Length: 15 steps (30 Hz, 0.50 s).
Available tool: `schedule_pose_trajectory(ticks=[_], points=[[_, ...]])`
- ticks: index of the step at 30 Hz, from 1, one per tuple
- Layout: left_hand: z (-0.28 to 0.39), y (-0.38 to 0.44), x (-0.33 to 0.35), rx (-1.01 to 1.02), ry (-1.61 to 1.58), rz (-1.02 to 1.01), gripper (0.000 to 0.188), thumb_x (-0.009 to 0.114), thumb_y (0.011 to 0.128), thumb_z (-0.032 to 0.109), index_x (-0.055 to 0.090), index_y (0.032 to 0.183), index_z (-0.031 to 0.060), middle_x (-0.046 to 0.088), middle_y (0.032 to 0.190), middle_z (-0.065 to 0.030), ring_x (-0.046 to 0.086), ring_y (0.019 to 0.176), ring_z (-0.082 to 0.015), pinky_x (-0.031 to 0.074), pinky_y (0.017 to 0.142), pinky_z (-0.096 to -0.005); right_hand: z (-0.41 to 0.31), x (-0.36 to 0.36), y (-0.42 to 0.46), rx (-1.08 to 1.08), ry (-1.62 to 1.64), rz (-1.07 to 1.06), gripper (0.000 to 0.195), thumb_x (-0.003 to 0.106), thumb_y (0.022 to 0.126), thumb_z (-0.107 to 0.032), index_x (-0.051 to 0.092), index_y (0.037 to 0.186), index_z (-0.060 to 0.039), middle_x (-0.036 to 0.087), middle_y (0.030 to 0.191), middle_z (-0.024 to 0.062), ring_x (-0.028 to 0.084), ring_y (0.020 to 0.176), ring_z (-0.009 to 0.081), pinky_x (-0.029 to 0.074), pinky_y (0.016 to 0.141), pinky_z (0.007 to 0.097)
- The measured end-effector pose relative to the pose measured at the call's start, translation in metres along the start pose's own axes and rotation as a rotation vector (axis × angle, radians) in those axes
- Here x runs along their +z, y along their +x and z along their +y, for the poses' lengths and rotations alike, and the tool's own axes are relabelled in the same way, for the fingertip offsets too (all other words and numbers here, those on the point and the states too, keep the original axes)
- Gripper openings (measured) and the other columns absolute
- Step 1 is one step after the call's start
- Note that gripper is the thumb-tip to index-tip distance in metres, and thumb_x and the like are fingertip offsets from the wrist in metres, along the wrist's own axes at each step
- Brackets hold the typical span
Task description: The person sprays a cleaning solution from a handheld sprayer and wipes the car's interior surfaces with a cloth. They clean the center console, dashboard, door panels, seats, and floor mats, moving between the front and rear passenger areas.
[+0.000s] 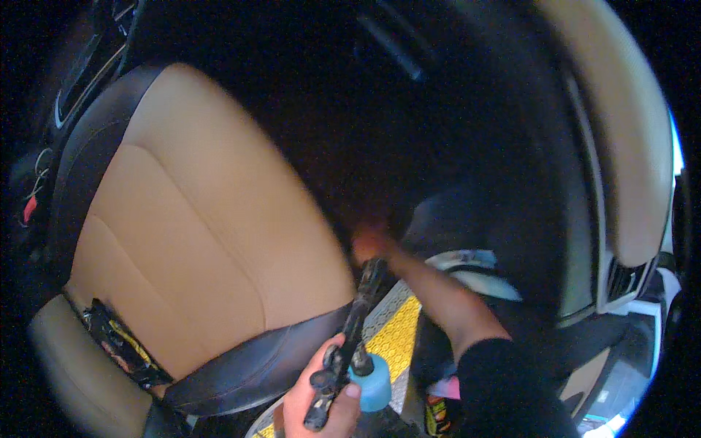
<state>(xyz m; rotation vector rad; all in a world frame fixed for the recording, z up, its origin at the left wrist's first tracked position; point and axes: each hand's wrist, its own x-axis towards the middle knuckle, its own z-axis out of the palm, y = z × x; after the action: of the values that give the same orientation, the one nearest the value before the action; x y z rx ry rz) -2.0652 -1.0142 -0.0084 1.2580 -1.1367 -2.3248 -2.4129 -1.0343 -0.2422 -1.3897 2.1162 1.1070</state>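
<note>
My left hand [323,383], at the bottom middle, is closed round the lower end of a dark, worn tube-shaped tool [356,317]. A light-blue rounded part [373,383] sits just right of that hand, below the tube. My right hand [375,241] reaches into the dark footwell beside the seat, at the tube's upper end; its fingers are blurred and in shadow, so its hold cannot be made out. A tan and dark leather car seat [213,219] lies to the left of both hands.
A black packet [123,345] lies at the seat's fold. Yellow textured flooring [397,334] shows below the right forearm. The tan-trimmed dashboard or door panel [630,137] curves along the right. A red tag [30,209] on a cord is at the far left.
</note>
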Motion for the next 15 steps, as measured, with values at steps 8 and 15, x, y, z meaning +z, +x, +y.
schedule_pose_trajectory(ticks=[8,15], points=[[-0.008,-0.020,0.003,-0.134,-0.025,-0.082,0.070,0.067,0.093,0.029,0.038,0.147,-0.0061,0.051,0.070,0.0014,0.044,0.051,-0.0065,0.034,0.047,-0.0224,0.054,0.094,0.068,0.484,0.328,0.408,0.051,0.057,0.092,-0.015,0.050,0.141,-0.0027,0.045,0.149,0.0231,0.050,0.130,0.0387,0.044,0.105,0.0449],[-0.005,-0.039,-0.004,-0.037,-0.162,0.114,0.080,0.071,0.092,0.026,0.026,0.153,0.0008,0.049,0.067,-0.0039,0.043,0.048,-0.0104,0.037,0.044,-0.0248,-0.094,0.112,0.019,-0.314,0.222,0.538,0.043,0.054,0.097,-0.018,0.054,0.139,-0.0073,0.053,0.141,0.0180,0.053,0.127,0.0344,0.046,0.104,0.0445]])
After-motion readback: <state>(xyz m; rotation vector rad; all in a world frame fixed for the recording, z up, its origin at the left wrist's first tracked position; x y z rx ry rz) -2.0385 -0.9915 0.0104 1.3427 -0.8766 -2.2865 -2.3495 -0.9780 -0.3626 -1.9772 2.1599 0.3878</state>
